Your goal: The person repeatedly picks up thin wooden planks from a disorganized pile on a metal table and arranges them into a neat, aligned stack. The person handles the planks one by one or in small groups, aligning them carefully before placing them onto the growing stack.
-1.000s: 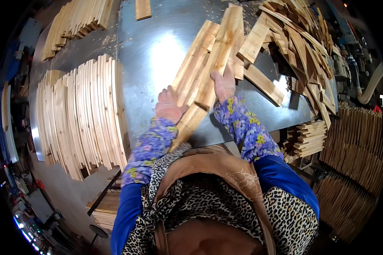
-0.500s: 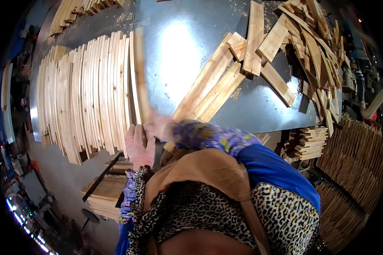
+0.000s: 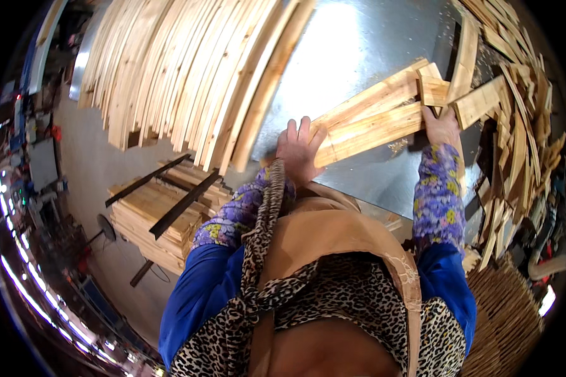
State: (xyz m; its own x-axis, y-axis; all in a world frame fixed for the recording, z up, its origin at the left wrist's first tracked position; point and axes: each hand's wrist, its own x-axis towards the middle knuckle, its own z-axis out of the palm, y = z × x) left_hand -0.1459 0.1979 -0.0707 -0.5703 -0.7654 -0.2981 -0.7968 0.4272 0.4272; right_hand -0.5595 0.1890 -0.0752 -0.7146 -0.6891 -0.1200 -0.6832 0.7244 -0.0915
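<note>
My left hand (image 3: 300,151), fingers spread, rests at the near end of two long wooden planks; its thumb lies by the plank ends. The upper plank (image 3: 371,94) and the lower plank (image 3: 374,134) lie side by side on the metal table (image 3: 390,179). My right hand (image 3: 443,127) reaches to the lower plank's far end, just below a short wooden board (image 3: 434,92). Its thumb and a finger show apart, the other fingers are hidden, and its grip is unclear. Left of my left hand runs a row of boards on edge (image 3: 188,69).
Loose offcuts (image 3: 516,125) are heaped at the right, with another board (image 3: 481,103) lying beside my right hand. Below the table's left side are stacked boards (image 3: 151,207) with dark bars (image 3: 185,204). A brown stack (image 3: 500,308) stands at lower right.
The view has turned, so the board row fills the upper left. Both hands have left the row's near end and moved right to the planks, my right hand reaching farther.
</note>
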